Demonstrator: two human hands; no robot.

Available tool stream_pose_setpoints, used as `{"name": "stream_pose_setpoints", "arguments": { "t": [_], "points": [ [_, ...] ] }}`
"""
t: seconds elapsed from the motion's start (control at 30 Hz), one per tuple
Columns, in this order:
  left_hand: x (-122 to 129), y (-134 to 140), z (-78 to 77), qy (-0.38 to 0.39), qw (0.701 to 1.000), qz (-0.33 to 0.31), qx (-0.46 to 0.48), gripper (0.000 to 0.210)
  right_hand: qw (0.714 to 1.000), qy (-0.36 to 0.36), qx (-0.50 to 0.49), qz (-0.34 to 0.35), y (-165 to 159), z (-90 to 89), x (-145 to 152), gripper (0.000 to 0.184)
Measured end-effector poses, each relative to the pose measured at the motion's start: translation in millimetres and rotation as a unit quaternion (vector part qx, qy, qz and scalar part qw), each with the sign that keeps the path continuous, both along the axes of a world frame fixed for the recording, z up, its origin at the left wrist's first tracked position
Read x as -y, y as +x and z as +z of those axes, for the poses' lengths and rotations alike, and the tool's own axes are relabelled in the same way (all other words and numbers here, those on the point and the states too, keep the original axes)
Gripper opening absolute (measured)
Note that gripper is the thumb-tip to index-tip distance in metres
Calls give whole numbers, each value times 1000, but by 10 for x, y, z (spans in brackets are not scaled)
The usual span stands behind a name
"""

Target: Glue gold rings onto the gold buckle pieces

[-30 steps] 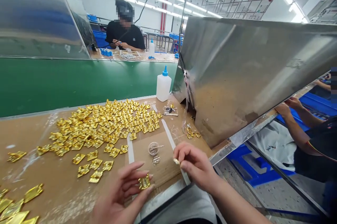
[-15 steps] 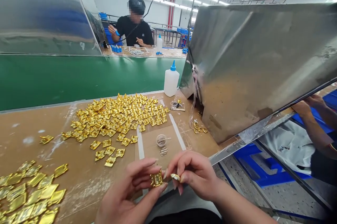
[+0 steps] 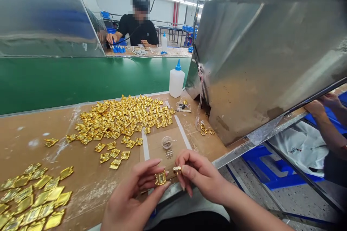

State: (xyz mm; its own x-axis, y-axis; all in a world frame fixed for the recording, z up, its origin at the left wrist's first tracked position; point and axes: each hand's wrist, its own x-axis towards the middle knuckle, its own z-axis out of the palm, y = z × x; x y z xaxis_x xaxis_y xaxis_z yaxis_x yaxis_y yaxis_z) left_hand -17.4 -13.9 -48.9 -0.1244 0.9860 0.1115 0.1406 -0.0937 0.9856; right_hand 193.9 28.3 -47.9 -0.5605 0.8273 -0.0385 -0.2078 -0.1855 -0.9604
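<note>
Between thumb and fingers, my left hand (image 3: 135,191) grips a square gold metal piece (image 3: 160,178) with a raised, hollowed face. My right hand (image 3: 199,176) pinches a small gold ring-like piece (image 3: 177,169) just to the right of it, with a small gap between the two. Beyond my hands a small round clear cup (image 3: 166,142) with a thin stick in it stands on the board, and a small patterned disc (image 3: 169,154) lies in front of it. A large pile of gold pieces (image 3: 124,115) is spread farther back on the left.
Flat gold pieces (image 3: 40,198) lie at the near left. A white bottle with a blue cap (image 3: 177,79) stands by the green belt (image 3: 81,79). Gold rings (image 3: 206,129) lie beside the big metal hood (image 3: 265,64). A co-worker (image 3: 139,28) sits opposite; another person's arms (image 3: 325,115) show at right.
My right hand has lifted slightly and turned the small gold piece. My left hand keeps its hold on the square piece. The co-worker's raised hand has come down to the blue-capped items.
</note>
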Motion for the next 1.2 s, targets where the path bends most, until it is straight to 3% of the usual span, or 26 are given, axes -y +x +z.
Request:
{"name": "stream_pose_setpoints", "arguments": {
  "t": [0.17, 0.33, 0.5, 0.7, 0.9, 1.07, 1.2],
  "points": [
    [-5, -42, -27, 65, 994, -12, -90, 33, 994, -89, 35, 47, -58, 38, 37, 45],
    [0, -75, -78, 154, 964, -63, -206, 42, 990, -129, 51, 41, -216, -82, 71, 55],
    [-8, -86, -130, 179, 940, -97, -275, 51, 987, -147, 63, 31, -285, -169, 78, 59],
    [-35, -78, -175, 223, 913, -129, -317, 47, 984, -147, 101, -14, -335, -215, 90, 62],
    [-14, -55, -237, 179, 923, -120, -319, 47, 983, -143, 101, -60, -404, -282, 101, 61],
    [21, -7, -213, 93, 961, -104, -240, 50, 983, -141, 91, -72, -440, -318, 114, 58],
    [7, 18, -213, 52, 974, -95, -199, 49, 981, -144, 98, -84, -466, -295, 126, 59]
  ]
}}
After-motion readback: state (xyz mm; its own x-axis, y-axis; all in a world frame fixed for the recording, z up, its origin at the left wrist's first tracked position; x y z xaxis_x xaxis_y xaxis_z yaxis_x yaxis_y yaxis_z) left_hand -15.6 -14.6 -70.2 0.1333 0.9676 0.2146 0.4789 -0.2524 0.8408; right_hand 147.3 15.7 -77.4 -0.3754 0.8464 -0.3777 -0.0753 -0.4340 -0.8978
